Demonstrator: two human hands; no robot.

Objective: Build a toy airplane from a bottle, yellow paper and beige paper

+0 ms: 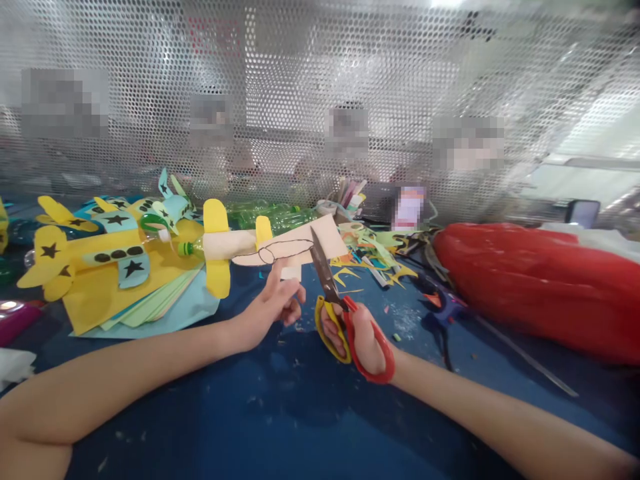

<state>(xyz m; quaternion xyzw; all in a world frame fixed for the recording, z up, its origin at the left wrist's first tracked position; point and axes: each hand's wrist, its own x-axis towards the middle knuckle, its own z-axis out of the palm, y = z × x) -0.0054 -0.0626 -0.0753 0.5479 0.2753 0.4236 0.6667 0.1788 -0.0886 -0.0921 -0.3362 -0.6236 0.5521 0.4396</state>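
My left hand (280, 297) pinches the lower edge of a pale cream sheet of paper (330, 239). Black outlines of long rounded shapes joined by a small oval are drawn on the sheet. In my right hand (367, 340) are scissors (327, 277) with one red and one yellow handle loop, thumb in the red, fingers in the yellow. Their blades point up at the sheet, by the right end of the drawn outline. Left of the sheet lies a plane made from a bottle (193, 249), with a cream paper wrap and yellow paper wings.
More bottle planes (107, 257) with black stars lie at left on coloured paper sheets (160, 310). Paper scraps (373, 250) are heaped behind the scissors. A large red bag (530, 287) and a glue gun (443, 303) lie at right. A perforated metal screen (300, 80) stands behind.
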